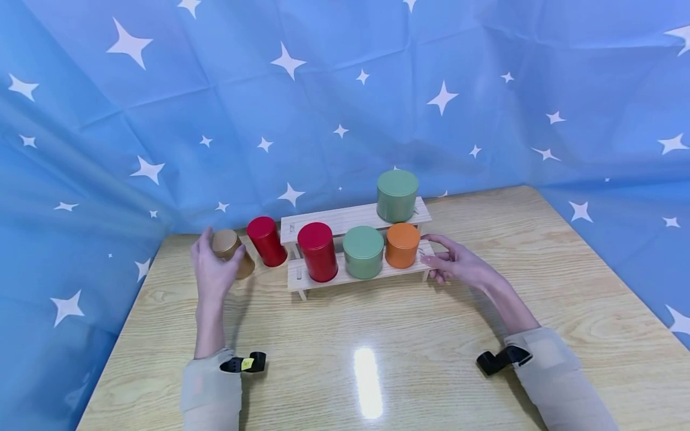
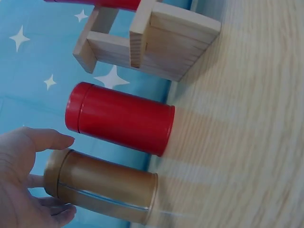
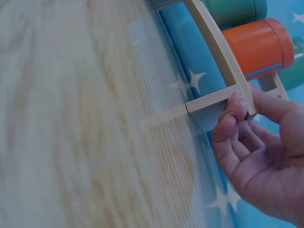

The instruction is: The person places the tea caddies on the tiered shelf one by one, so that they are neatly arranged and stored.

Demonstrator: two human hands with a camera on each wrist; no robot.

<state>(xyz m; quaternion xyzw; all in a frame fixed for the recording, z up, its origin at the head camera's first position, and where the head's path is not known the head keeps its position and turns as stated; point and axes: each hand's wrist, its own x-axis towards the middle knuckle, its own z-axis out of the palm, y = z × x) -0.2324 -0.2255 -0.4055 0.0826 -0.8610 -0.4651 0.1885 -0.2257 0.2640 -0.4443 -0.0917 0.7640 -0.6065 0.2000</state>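
Note:
A gold can (image 1: 245, 263) stands upright on the table at the far left. My left hand (image 1: 214, 263) is spread around its lid, and in the left wrist view the thumb (image 2: 57, 139) sits just off the lid's edge. Beside it stands a red can (image 1: 268, 242). My right hand (image 1: 458, 263) pinches the right end of the lower tier of a two-tier wooden rack (image 1: 356, 274), thumb and fingers on the board's corner. That tier bears a red can (image 1: 318, 254), a green can (image 1: 363, 254) and an orange can (image 1: 402, 246). On the upper tier is another green can (image 1: 397, 197).
The wood-grain table (image 1: 302, 359) reaches toward me, with a bright reflection in front of the rack. A blue curtain (image 1: 334, 102) with white stars hangs right behind the table's back edge. Cameras are strapped on both sleeves.

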